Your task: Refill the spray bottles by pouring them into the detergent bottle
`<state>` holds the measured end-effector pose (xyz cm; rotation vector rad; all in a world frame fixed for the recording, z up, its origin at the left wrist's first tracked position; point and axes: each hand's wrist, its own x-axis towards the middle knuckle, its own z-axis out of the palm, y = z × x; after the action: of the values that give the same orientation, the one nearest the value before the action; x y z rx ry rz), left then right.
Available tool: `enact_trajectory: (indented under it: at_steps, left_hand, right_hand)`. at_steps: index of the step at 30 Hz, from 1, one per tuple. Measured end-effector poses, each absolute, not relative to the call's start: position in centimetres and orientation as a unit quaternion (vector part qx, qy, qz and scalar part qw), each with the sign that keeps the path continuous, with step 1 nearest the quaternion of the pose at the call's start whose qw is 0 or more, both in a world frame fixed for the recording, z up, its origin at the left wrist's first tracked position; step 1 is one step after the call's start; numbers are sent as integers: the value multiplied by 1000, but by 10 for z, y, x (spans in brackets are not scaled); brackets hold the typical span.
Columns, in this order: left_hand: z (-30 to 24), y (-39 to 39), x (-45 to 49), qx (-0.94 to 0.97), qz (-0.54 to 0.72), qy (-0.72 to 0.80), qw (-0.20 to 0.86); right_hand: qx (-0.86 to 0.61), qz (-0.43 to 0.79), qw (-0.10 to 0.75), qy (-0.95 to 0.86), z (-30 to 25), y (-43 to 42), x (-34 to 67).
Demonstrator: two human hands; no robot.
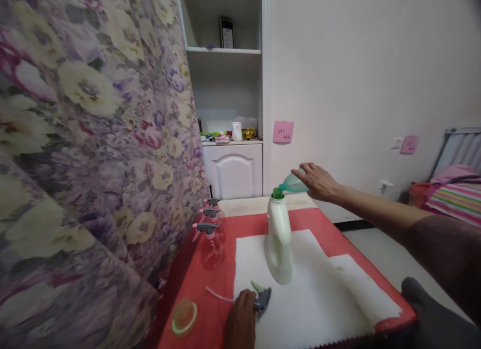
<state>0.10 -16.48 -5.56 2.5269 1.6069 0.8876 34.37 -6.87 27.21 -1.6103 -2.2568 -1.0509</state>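
My right hand [315, 181] is wrapped round a translucent teal bottle [295, 183], which lies almost on its side with its neck at a green funnel [277, 193]. That funnel sits in the mouth of a pale green jug [279, 238], upright on a white cloth [311, 294]. Low in the view, my left hand [242, 319] has its fingers closed on a grey spray trigger head [262, 300] with a light green lever. A thin pale dip tube [219, 294] extends leftward from beside this hand. Whether liquid is flowing cannot be made out.
Several transparent spray bottles [212, 251] with grey and pink heads stand along the left of the red tabletop [225, 319]. A round translucent cap [184, 316] lies near the front left. A smaller white cloth [366, 284] is at right. The floral curtain [93, 163] hangs close on the left.
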Motion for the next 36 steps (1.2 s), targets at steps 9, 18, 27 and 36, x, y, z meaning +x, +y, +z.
enact_trajectory:
  at_steps: [9,18,27,36]
  left_hand:
    - [-57,-165,2,803,286,522,31]
    - [-56,-165,1,805,328,494,2]
    - [-49,-167,2,809,293,509,17]
    - [-39,-172,5,804,277,522,62]
  right_hand:
    - [-537,-352,92,-761,272,-67,345]
    - [-532,-370,78,-757,274,-67,344]
    - [-524,-388,66,-755,277,-67,342]
    - [-516,-399,56,-756,281,-68,338]
